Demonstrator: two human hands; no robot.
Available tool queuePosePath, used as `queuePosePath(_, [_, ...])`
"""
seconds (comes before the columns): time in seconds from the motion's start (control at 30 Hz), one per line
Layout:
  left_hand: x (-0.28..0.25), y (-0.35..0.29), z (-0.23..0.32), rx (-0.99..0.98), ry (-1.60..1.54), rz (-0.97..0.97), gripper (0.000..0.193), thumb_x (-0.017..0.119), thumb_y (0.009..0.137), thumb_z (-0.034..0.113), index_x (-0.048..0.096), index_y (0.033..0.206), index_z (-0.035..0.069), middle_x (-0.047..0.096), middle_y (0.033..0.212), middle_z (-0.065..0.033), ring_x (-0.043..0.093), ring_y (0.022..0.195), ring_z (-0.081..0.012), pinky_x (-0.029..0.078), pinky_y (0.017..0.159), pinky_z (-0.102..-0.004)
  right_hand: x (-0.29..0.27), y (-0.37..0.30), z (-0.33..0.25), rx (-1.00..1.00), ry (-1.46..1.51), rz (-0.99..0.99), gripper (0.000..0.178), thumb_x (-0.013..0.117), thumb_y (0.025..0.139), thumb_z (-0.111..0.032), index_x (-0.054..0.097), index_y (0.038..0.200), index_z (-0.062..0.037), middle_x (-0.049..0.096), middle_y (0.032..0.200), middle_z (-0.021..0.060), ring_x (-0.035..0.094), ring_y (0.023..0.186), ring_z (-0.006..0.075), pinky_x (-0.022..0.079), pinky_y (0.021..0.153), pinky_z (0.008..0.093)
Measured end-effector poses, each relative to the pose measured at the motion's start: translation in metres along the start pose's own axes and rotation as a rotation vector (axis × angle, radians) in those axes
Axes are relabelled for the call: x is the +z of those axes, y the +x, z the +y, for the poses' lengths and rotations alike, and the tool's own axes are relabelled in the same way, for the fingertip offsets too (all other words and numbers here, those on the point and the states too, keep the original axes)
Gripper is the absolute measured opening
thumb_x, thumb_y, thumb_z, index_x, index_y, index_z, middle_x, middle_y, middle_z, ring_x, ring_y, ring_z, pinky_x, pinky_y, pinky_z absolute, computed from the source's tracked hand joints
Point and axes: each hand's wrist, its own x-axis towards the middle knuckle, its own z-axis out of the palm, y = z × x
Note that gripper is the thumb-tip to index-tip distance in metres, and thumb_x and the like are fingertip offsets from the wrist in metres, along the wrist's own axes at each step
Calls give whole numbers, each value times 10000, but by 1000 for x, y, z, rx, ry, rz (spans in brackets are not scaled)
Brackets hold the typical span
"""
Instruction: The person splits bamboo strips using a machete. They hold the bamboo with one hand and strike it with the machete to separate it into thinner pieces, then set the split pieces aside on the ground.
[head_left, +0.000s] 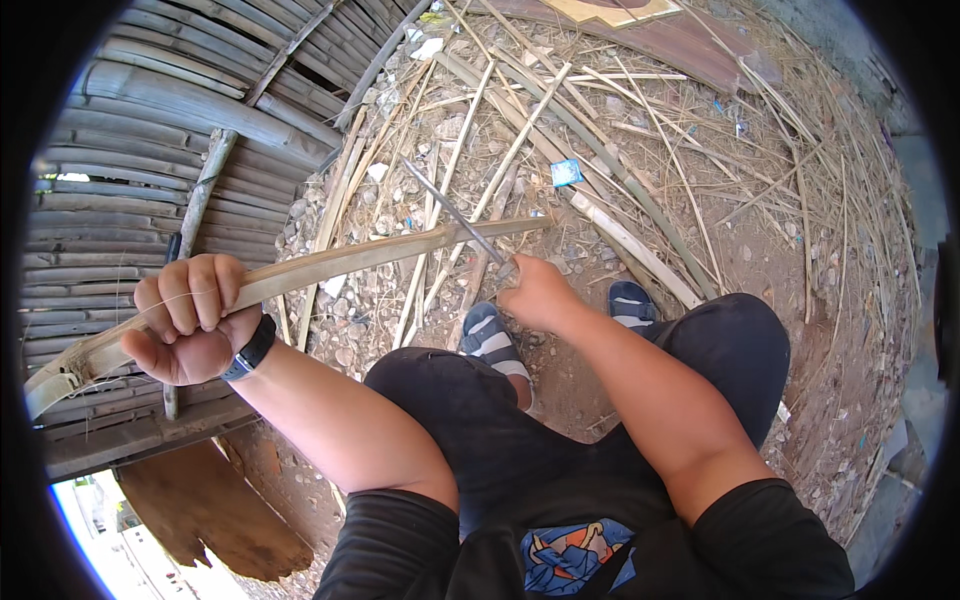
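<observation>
A long split bamboo pole (350, 262) slants across in front of me, from the left rim to above my knees. My left hand (192, 315), with a dark watch on its wrist, is closed around it near the thicker left end. In my right hand (538, 293) is a knife (450, 210) with a long narrow blade, gripped by the handle, which my fingers mostly hide. Its blade crosses the pole near the pole's far end and points up and left. Whether the edge bites into the bamboo I cannot tell.
A slatted bamboo wall (130, 215) stands close on the left. Bamboo strips (640, 245) and shavings litter the stony ground ahead, with a small blue packet (566, 173) among them. My sandalled feet (490, 338) are just below the knife. A brown board (690, 45) lies at the far edge.
</observation>
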Motion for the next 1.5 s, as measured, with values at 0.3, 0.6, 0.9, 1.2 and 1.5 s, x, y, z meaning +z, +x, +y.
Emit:
queuePosePath(0.3, [-11,-7,2,15,1,37,416,664,905,341,397,616,206,370,535,81,298,436,-56,258,487,-248,28,24,54,35,-48,127,442,674,774,-147,596,1162,50,678,968,276,671,920,408,532,824,451])
queuePosePath(0.6, [6,6,-1,9,78,134,424,622,936,318,358,626,200,361,557,55,317,469,-76,249,512,-261,36,-5,-4,-202,91,108,446,689,770,-148,586,1141,79,689,924,267,684,877,416,535,811,439])
queuePosePath(0.9, [3,9,0,13,117,208,432,608,942,305,354,610,193,356,564,42,323,482,-85,253,529,-270,44,4,27,43,104,132,438,684,786,-157,585,1180,5,688,949,271,679,932,414,541,823,469])
queuePosePath(1.2, [-13,5,5,66,210,305,380,553,951,278,396,622,171,355,578,27,325,491,-96,258,527,-278,43,44,88,189,-14,119,481,682,755,-125,576,1180,73,689,979,284,677,962,410,540,845,453])
queuePosePath(1.5, [-13,4,7,49,254,456,372,576,932,255,390,620,174,354,578,32,324,487,-96,263,514,-272,41,14,-12,-185,3,9,412,682,779,-131,586,1150,22,686,987,267,674,954,409,538,861,461])
